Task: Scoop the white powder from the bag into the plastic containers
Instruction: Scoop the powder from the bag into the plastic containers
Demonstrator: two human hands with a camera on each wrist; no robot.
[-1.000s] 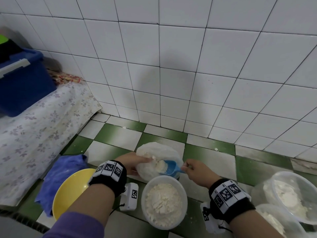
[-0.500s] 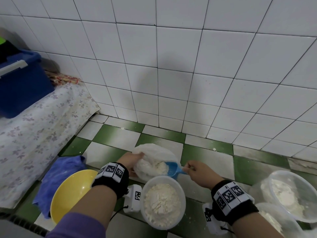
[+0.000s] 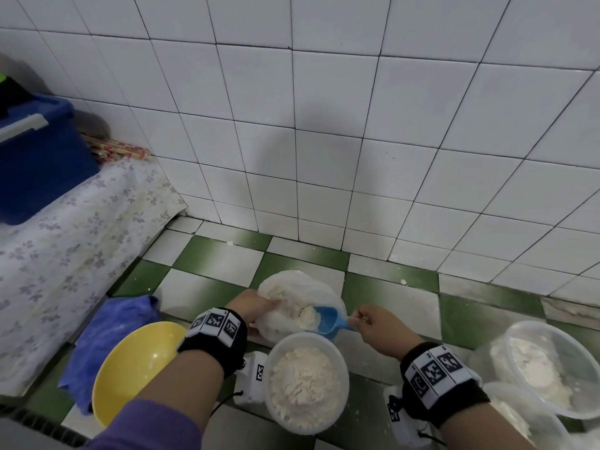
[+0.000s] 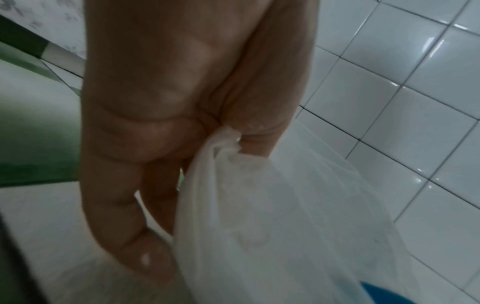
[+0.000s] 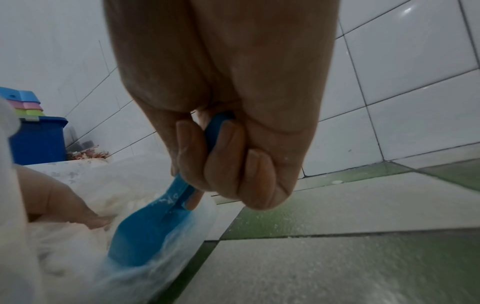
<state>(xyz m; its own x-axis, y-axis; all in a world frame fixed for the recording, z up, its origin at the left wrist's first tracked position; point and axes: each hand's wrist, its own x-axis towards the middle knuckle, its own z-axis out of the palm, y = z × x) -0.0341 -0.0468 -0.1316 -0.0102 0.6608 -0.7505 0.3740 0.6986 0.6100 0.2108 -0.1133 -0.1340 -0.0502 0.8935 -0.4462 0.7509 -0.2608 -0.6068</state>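
While the left hand pinches the bag edge, the right hand grips one blue scoop; three powder-filled containers sit nearer; no legible writing.

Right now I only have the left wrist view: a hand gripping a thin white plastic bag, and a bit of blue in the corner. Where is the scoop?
Observer: The small blue plastic scoop is inside the mouth of the thin white plastic bag, its bowl loaded with white powder.
Operator: What holds it?
Observer: The right hand; its fingers are curled round the handle.
Operator: And the container to fill?
Observer: A round clear plastic container stands just nearer the person than the bag, already heaped with powder.
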